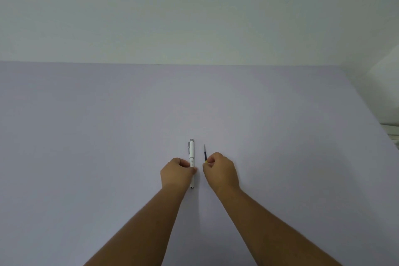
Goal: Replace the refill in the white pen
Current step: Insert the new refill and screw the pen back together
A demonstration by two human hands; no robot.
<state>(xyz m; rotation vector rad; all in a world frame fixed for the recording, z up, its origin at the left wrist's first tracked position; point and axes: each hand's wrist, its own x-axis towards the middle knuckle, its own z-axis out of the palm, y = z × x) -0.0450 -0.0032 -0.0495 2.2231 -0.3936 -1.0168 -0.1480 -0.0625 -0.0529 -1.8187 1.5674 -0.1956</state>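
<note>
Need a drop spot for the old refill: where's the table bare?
Bare table left of the left hand and white pen, right of the right hand and refill, and beyond both up to the wall. Crowded only between the hands.

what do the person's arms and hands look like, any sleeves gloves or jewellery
Both forearms are bare up to the bottom edge of the picture, with no sleeve in view. The left hand and the right hand wear no gloves. No ring, watch or bracelet shows on either hand or wrist, and no markings are visible.
</note>
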